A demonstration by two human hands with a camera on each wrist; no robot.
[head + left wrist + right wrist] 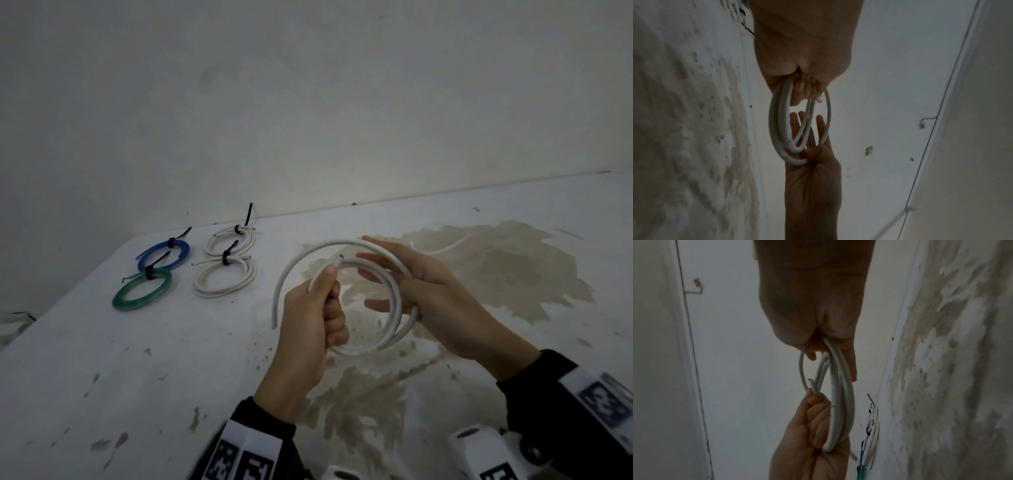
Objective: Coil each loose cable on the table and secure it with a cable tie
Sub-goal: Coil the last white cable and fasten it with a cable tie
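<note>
1. We count five cables in the head view: four coils lying on the worn white table (171,359) and one thick white round cable (394,294) held above it.
2. The lying coils are one flat blue plastic cable coil (164,255), one flat green plastic cable coil (142,291), and two white round cable coils, the far one (231,241) and the near one (226,277).
3. Each of these four coils carries one black cable tie; we see the tie on the far white coil (237,229) with its tail standing up. So there are four ties.
4. The four coils lie close together at the far left of the table, near the pale wall (308,102), well apart from the hands.
5. We cannot read any brand or writing on the cables. The dark sleeves carry white bands with black square marker patterns (246,466), but no letters can be read.
6. The left hand (308,329) is closed: its fingers and thumb are curled round the left side of the white cable loops, and one cable end sticks out just above the thumb.
7. The right hand (435,291) is mostly spread, with its fingers straight. They pass through the loops, and the cable runs across them and through the crook of the thumb.
8. The outer turn of the held cable is loose, with its free end hanging at the left.
</note>
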